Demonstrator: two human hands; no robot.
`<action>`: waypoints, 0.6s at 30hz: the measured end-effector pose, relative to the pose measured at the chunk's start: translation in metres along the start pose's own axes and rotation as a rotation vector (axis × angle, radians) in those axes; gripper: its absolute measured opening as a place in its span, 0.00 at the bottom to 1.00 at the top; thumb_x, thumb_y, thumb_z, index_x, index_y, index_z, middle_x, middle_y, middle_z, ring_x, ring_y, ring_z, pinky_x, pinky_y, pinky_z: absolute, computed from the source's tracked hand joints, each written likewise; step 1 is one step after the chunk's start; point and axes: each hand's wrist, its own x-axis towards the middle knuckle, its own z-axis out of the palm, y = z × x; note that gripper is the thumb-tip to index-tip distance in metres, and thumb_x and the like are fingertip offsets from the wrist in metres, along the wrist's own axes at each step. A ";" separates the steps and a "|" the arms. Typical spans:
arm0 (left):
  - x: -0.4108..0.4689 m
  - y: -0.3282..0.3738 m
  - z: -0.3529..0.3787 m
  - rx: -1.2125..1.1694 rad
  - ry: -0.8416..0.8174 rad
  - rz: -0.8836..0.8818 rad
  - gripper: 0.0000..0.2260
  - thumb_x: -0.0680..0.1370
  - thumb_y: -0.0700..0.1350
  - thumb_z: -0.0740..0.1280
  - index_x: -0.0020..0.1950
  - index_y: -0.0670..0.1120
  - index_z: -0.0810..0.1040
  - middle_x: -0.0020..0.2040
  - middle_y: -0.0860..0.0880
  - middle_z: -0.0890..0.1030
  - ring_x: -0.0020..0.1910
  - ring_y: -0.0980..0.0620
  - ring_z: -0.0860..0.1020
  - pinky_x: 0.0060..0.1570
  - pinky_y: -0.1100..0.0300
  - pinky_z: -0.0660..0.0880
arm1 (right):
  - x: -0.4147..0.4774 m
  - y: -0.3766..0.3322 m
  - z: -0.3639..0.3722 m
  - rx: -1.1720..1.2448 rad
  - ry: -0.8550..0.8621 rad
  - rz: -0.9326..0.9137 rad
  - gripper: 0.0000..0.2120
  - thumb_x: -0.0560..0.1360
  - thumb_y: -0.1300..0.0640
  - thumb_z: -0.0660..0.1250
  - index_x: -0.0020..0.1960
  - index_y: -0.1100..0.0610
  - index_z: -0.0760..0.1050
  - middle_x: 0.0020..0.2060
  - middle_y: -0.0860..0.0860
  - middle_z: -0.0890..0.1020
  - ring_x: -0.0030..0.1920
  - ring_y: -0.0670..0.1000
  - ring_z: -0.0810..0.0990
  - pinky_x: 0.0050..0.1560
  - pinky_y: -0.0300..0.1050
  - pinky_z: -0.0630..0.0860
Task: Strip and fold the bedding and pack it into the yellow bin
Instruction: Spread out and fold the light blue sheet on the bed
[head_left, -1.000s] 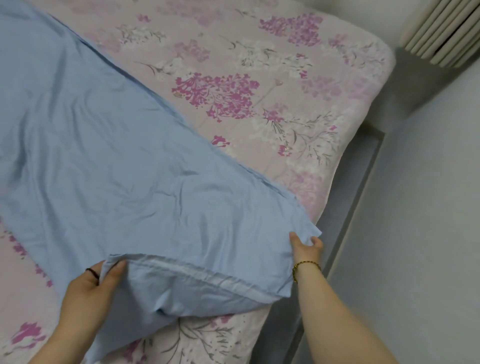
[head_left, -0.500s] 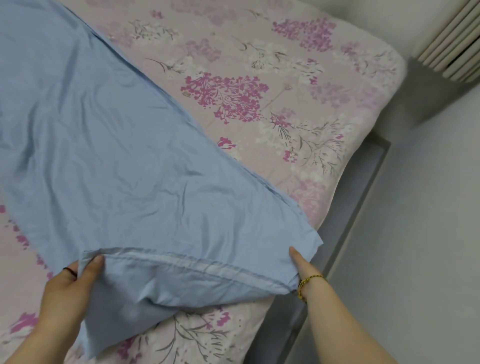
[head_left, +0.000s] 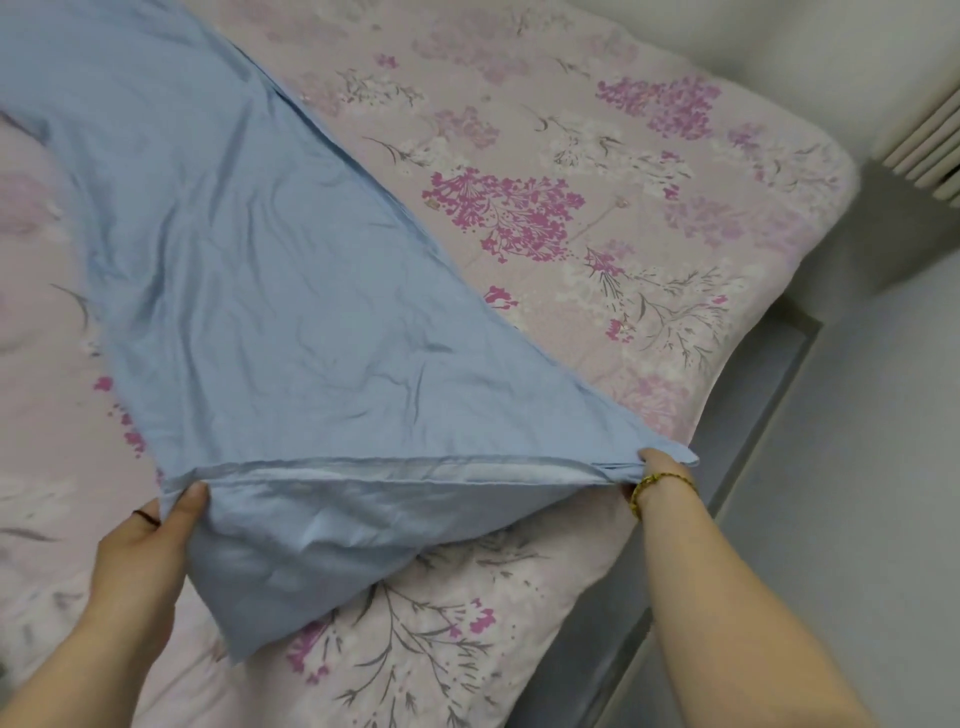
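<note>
Now left hand (head_left: 137, 545) and right hand (head_left: 658, 469), fingers (head_left: 189, 501) in a pinch on near corners of the blue sheet (head_left: 285, 312)

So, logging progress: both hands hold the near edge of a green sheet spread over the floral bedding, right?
No: the head view shows the sheet is light blue, not green. The left hand and right hand do hold its near edge over the floral bedding.

Right wrist (head_left: 671, 496) wears gold bead bracelet (head_left: 662, 479); left grip (head_left: 137, 566), dark ring (head_left: 147, 517).
</note>
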 end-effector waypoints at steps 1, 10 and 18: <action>-0.001 0.004 -0.002 -0.042 -0.005 -0.004 0.08 0.79 0.43 0.61 0.54 0.41 0.75 0.48 0.37 0.78 0.44 0.51 0.77 0.46 0.62 0.74 | -0.007 -0.009 0.001 0.053 -0.020 -0.027 0.19 0.77 0.61 0.60 0.67 0.64 0.65 0.48 0.55 0.76 0.35 0.54 0.76 0.48 0.46 0.77; -0.013 0.029 -0.057 -0.295 -0.006 0.058 0.07 0.80 0.42 0.59 0.55 0.42 0.73 0.51 0.41 0.76 0.46 0.46 0.75 0.53 0.54 0.69 | -0.125 -0.035 -0.019 0.438 -0.271 -0.309 0.04 0.76 0.64 0.60 0.49 0.59 0.72 0.22 0.47 0.81 0.23 0.46 0.80 0.30 0.40 0.80; -0.015 0.050 -0.110 -0.422 0.139 0.124 0.09 0.81 0.44 0.58 0.55 0.41 0.74 0.45 0.44 0.78 0.45 0.47 0.76 0.55 0.50 0.70 | -0.183 -0.093 0.032 0.242 -0.333 -0.535 0.02 0.76 0.61 0.62 0.45 0.56 0.71 0.37 0.51 0.78 0.28 0.45 0.78 0.28 0.38 0.76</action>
